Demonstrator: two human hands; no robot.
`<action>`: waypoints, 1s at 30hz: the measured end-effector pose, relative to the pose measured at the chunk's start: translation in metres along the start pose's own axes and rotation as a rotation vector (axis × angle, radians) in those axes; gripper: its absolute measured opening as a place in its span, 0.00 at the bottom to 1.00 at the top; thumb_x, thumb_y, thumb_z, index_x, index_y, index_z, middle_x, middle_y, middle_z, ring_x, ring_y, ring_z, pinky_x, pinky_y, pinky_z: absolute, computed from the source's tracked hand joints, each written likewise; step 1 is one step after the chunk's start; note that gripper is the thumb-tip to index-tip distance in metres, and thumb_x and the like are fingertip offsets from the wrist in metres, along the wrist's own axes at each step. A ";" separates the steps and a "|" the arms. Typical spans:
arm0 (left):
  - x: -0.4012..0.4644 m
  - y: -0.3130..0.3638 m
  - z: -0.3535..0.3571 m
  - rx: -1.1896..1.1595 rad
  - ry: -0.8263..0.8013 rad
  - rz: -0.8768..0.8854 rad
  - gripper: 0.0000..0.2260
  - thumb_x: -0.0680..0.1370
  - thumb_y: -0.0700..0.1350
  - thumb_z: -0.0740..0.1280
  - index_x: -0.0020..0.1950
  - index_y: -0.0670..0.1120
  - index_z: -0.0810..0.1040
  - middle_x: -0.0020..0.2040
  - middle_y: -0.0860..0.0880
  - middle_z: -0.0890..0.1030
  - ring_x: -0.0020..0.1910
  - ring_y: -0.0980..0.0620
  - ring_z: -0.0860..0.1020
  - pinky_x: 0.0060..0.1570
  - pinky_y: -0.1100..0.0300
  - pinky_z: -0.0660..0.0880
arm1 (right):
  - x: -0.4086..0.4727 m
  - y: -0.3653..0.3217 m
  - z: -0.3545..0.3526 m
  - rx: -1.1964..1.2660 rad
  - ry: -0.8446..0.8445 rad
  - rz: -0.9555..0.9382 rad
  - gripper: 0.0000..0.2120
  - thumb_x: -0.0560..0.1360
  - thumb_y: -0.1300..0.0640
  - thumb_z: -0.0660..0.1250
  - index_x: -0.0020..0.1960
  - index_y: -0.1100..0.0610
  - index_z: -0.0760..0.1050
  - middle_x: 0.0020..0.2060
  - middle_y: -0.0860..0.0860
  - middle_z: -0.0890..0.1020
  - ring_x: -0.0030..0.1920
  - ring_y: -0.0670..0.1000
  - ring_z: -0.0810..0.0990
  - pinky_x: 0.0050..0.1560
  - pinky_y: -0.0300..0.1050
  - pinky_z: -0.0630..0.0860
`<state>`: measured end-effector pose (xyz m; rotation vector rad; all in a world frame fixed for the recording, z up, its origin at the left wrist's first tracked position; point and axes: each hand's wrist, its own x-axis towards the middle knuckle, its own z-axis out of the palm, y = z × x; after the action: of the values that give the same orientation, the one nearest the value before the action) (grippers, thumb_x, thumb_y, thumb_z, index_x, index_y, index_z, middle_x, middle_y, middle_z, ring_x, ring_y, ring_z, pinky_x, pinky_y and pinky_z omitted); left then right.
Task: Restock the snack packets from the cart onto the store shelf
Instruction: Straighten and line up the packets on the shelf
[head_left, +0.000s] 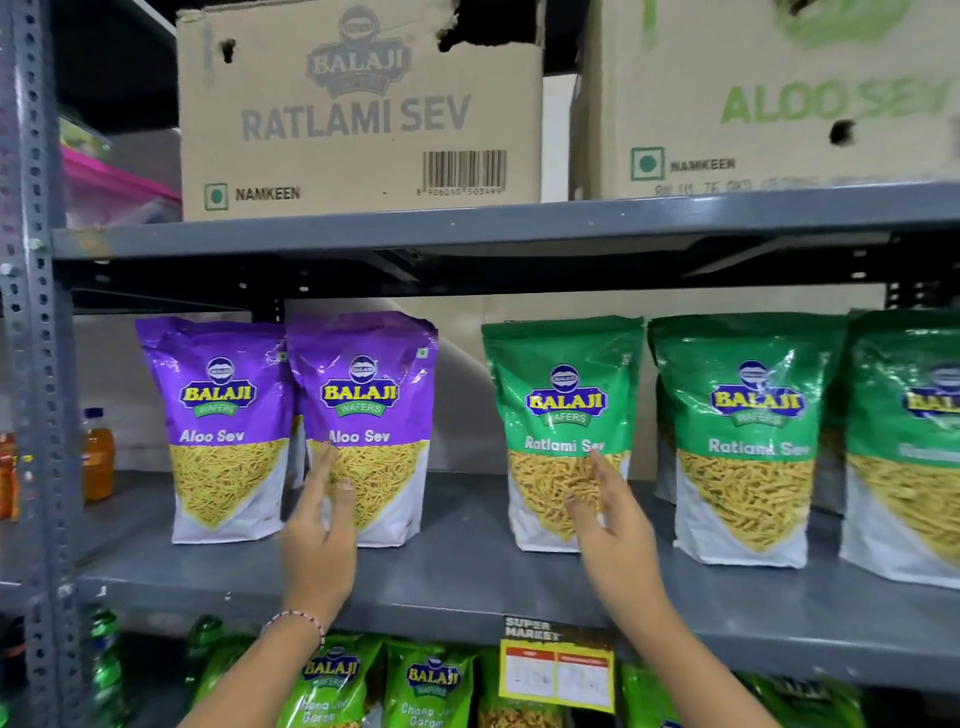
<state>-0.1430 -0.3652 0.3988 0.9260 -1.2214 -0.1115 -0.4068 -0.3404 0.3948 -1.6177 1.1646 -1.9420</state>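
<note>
Standing upright on the grey metal shelf, snack packets face outward.

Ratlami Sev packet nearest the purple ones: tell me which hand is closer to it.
Right. The right hand reaches up in front of that Ratlami Sev packet, overlapping its lower half. The left hand is off to its left, at the Aloo Sev packet.

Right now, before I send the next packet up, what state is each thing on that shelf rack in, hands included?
Two purple Aloo Sev packets: upright, side by side, overlapping.
Green Ratlami Sev packets: upright, in a row.
Left hand: open, fingers against the right purple packet.
Right hand: open, against the leftmost green packet.
Brown Ratlami Sev cardboard carton: top edge torn, holes punched.
Grey metal middle shelf: gap between purple and green packets.
</note>
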 end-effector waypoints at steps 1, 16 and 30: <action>-0.001 0.002 0.004 -0.037 -0.022 0.044 0.18 0.80 0.43 0.61 0.71 0.47 0.71 0.66 0.59 0.75 0.65 0.59 0.74 0.65 0.60 0.69 | 0.005 0.007 -0.006 0.018 0.063 0.006 0.23 0.78 0.64 0.65 0.71 0.53 0.70 0.64 0.40 0.75 0.66 0.44 0.73 0.68 0.40 0.67; 0.128 0.029 0.123 -0.332 -0.239 -0.404 0.07 0.75 0.41 0.67 0.48 0.39 0.83 0.32 0.44 0.80 0.30 0.51 0.72 0.38 0.56 0.71 | 0.050 0.082 -0.018 -0.609 -0.241 0.311 0.11 0.70 0.60 0.73 0.31 0.50 0.78 0.24 0.44 0.78 0.28 0.46 0.77 0.37 0.41 0.74; 0.128 0.058 0.131 -0.119 -0.078 -0.328 0.08 0.76 0.42 0.68 0.51 0.40 0.84 0.45 0.41 0.83 0.43 0.46 0.78 0.47 0.60 0.73 | 0.048 0.081 -0.011 -0.854 -0.211 0.254 0.21 0.76 0.63 0.65 0.30 0.50 0.61 0.38 0.52 0.75 0.40 0.53 0.72 0.40 0.40 0.67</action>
<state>-0.2258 -0.4681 0.5382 1.0186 -1.1130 -0.4810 -0.4493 -0.4194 0.3631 -1.8460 2.1447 -1.1141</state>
